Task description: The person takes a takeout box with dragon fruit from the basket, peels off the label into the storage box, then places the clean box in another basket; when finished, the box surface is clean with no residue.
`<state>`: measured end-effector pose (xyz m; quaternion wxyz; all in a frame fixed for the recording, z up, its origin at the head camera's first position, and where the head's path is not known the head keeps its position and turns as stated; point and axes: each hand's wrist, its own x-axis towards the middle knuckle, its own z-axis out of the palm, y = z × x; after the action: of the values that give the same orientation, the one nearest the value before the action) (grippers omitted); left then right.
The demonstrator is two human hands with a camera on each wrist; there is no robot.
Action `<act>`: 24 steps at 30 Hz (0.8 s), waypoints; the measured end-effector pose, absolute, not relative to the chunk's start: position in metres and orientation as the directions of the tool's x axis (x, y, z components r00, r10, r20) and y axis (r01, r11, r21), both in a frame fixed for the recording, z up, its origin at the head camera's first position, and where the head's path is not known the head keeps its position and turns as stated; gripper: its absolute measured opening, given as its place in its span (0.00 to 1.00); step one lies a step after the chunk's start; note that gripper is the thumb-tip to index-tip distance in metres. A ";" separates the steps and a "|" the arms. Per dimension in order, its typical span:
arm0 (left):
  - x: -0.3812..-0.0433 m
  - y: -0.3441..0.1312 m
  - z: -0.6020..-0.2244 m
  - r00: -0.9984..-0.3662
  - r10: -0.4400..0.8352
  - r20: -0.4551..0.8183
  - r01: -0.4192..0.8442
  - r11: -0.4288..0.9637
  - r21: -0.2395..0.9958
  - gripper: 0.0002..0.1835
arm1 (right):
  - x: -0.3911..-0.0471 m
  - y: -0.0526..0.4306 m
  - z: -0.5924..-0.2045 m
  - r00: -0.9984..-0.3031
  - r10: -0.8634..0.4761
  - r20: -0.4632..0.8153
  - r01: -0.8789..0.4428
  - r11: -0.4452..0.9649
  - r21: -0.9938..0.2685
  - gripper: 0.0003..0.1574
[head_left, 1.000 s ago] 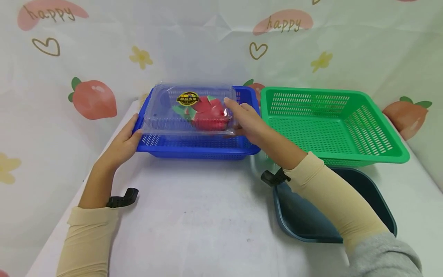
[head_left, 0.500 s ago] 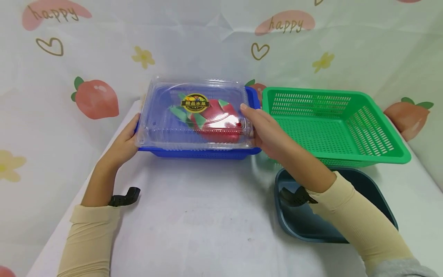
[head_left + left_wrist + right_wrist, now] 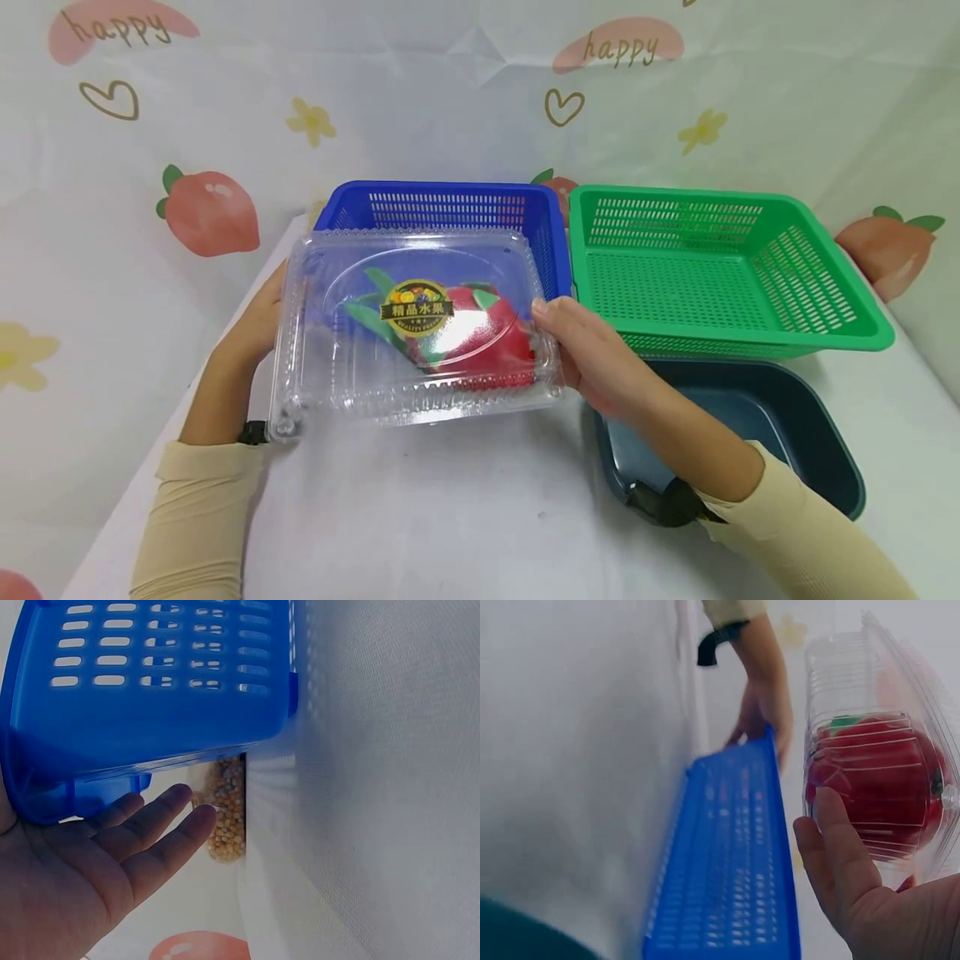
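Observation:
My right hand (image 3: 600, 358) holds a clear plastic clamshell fruit box (image 3: 330, 375) by its right end, thumb on top and fingers beneath. The box is tilted toward me, with a round black and gold label on its lid. Through the plastic shows a red dragon fruit (image 3: 870, 780) with green leaf tips. My left hand (image 3: 82, 877) is at the left end of the blue basket (image 3: 150, 720), the rim between thumb and fingers; the fingers stretch along its outside. In the head view the box covers the basket's front and part of the left hand.
A green basket (image 3: 750, 340) stands to the right of the blue one. In front of it sits a dark teal tub (image 3: 817, 433), partly under my right forearm. Something with yellow kernels (image 3: 229, 825) lies beyond the blue basket. A printed curtain (image 3: 450, 100) hangs behind the table.
My right hand has lifted the fruit box from over the blue basket and brought it toward me, tilting it. The left hand has stayed at the basket's left end.

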<state>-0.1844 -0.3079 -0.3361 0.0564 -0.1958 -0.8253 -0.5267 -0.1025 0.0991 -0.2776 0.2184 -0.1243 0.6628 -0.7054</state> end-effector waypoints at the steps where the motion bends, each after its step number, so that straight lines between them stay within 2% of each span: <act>1: -0.184 -0.308 -0.336 -0.928 0.252 0.275 0.357 0.383 0.852 0.31 | -0.098 0.100 -0.279 -0.871 -0.477 -0.121 0.149 -0.021 -0.989 0.26; 5: -0.182 -0.310 -0.335 -0.959 0.219 0.180 0.263 0.454 0.851 0.35 | -0.081 0.102 -0.286 -0.867 -0.473 -0.159 0.177 0.006 -0.984 0.22; 10: -0.179 -0.304 -0.328 -0.976 0.199 0.088 0.183 0.529 0.829 0.34 | -0.059 0.109 -0.296 -0.860 -0.482 -0.170 0.183 0.019 -0.983 0.19; 14: -0.176 -0.301 -0.322 -0.982 0.179 0.061 0.156 0.577 0.802 0.34 | -0.044 0.109 -0.308 -0.851 -0.478 -0.220 0.239 0.020 -0.971 0.18; 21: -0.176 -0.300 -0.320 -0.986 0.160 0.047 0.134 0.593 0.794 0.34 | -0.027 0.096 -0.334 -0.858 -0.374 -0.351 0.362 0.043 -0.931 0.21; 24: -0.176 -0.299 -0.320 -0.987 0.154 0.039 0.125 0.602 0.789 0.34 | -0.021 0.091 -0.345 -0.857 -0.344 -0.383 0.406 0.005 -0.914 0.21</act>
<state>-0.1764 -0.2986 -0.3198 -0.0164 -0.0779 -0.8947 -0.4395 -0.0209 0.0908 -0.3450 0.2660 0.0235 0.6571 -0.7049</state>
